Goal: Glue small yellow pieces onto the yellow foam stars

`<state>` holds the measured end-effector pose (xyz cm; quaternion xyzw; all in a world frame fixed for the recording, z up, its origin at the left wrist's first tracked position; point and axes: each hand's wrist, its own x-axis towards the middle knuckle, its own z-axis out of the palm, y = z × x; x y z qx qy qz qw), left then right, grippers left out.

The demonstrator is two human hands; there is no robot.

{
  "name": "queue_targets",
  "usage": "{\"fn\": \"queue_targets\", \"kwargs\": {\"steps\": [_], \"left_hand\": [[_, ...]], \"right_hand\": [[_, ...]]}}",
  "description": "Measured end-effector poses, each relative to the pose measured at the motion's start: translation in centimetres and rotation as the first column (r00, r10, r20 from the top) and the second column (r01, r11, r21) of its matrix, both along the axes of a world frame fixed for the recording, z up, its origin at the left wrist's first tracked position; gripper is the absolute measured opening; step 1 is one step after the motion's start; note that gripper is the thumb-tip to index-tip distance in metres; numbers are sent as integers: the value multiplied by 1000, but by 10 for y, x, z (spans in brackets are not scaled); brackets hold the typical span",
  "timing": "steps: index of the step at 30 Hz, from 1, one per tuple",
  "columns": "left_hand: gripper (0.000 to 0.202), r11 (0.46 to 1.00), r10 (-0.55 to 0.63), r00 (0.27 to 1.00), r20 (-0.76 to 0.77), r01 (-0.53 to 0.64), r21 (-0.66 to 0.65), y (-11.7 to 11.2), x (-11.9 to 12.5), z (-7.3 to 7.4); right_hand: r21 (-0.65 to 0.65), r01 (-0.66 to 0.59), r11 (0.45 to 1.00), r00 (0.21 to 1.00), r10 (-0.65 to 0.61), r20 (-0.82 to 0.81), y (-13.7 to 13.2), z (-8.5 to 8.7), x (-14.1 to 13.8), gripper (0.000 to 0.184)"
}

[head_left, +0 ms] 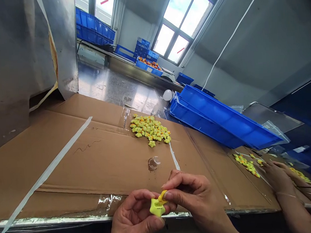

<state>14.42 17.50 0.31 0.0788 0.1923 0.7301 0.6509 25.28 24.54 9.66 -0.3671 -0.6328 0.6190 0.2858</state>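
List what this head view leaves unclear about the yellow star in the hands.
Head view, back of the yellow star: hidden by the left hand.
Head view, end of the yellow tab: hidden by the right hand.
Head view, orange and yellow pieces in the far blue crate: too small to identify.

Nothing legible anywhere. Yellow star toy [157,207]: small dark printed mark on its face, too small to read. White label on the blue plastic crate [149,69] by the far window: also unreadable at this distance.
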Motion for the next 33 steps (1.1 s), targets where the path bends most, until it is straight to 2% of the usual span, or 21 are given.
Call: {"fn": "queue_targets", "kwargs": {"steps": [10,17,20,24,27,33], "left_hand": [[30,1000,15,1000,-11,-15,-4,0,-2,4],[30,1000,18,1000,4,-18,7,0,-2,6],[29,1000,13,1000,11,-13,8,-1,-2,6],[29,1000,10,1000,-9,-10,-3,-2,-2,4],[29,1000,15,1000,-24,-15,-1,-3,-2,2],[30,1000,13,999,-38,-13,-16,-4,-2,0]], "right_hand": [[-25,-23,999,999,22,-46,-1,-3,-2,9],[58,-24,998,999,22,25,-1,-1,-1,8],[146,-37,989,996,25,89,-1,-1,1,7],[276,-77,958,982,25,187,-1,-1,3,6],[337,-118,934,982,59,181,-1,2,2,4],[521,-216,826,960,83,267,1,8,-1,1]]}}
